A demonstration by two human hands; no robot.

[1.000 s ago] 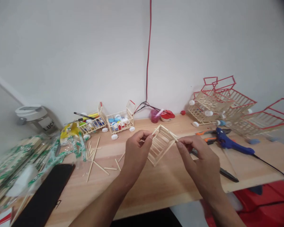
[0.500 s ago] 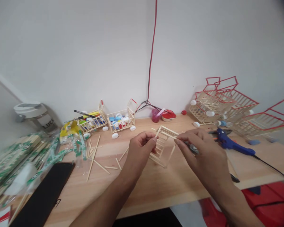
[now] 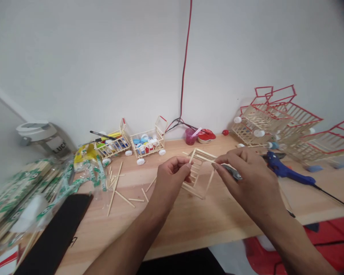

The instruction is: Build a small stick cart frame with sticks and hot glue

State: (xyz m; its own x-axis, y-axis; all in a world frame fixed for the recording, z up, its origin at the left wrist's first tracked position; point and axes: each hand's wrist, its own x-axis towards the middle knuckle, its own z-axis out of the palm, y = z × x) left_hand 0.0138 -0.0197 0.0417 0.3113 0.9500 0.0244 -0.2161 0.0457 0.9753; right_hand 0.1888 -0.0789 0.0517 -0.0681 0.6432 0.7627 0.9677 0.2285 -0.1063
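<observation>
Far left of the stick frame (image 3: pixel 199 156): a plastic bag of green-printed wooden sticks (image 3: pixel 23 191), then loose sticks (image 3: pixel 114 191) scattered on the wooden tabletop (image 3: pixel 218 225), then two small stick carts loaded with bottle caps (image 3: pixel 147 143). Just left of the frame, the left hand (image 3: pixel 172 175), curled closed in a pinch on the frame's left side. The frame itself: up off the tabletop, between both hands. Just right of it, the right hand (image 3: pixel 249 175), pinched shut on the end of the top rail, with a metal tool head (image 3: pixel 232 172) showing just below, its kind hidden. Further right, a blue hot glue gun (image 3: pixel 286 172) and red-rimmed stick baskets (image 3: pixel 278 114). Main risks: thin joints popping or sticks snapping under too tight a pinch; with a slipped grip, a drop onto the metal tool head.
</observation>
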